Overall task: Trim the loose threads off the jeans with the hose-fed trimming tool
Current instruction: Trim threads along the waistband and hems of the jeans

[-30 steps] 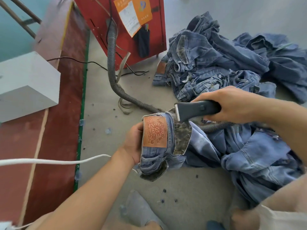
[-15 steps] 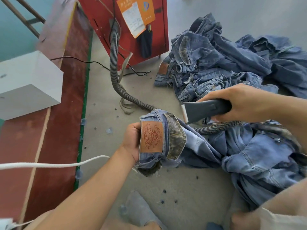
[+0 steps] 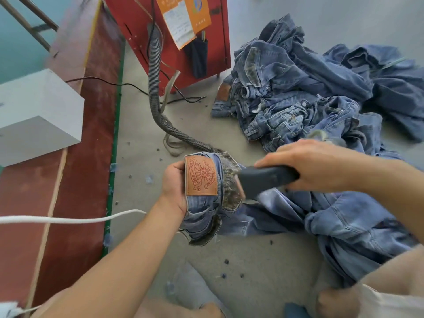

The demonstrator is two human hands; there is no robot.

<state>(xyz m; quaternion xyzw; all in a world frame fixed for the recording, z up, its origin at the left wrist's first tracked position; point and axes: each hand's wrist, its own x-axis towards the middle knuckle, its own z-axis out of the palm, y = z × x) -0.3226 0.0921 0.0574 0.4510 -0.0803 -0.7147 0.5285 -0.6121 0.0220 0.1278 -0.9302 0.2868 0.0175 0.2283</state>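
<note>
At the centre of my view, the right hand (image 3: 314, 164) is clenched around the dark handle of the trimming tool (image 3: 263, 180), its head touching the folded waistband of the jeans (image 3: 229, 187). My left hand (image 3: 174, 184) grasps that waistband from behind, the brown leather patch (image 3: 201, 175) facing me; its sun emblem shows, the lettering too small to read. A ribbed grey hose (image 3: 156, 97) runs to a red machine (image 3: 183, 37) bearing an orange label (image 3: 197, 12). More jeans lie in a heap (image 3: 309, 88) beyond.

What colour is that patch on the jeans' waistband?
Tan-orange patch with a darker sun design, head view.
</note>
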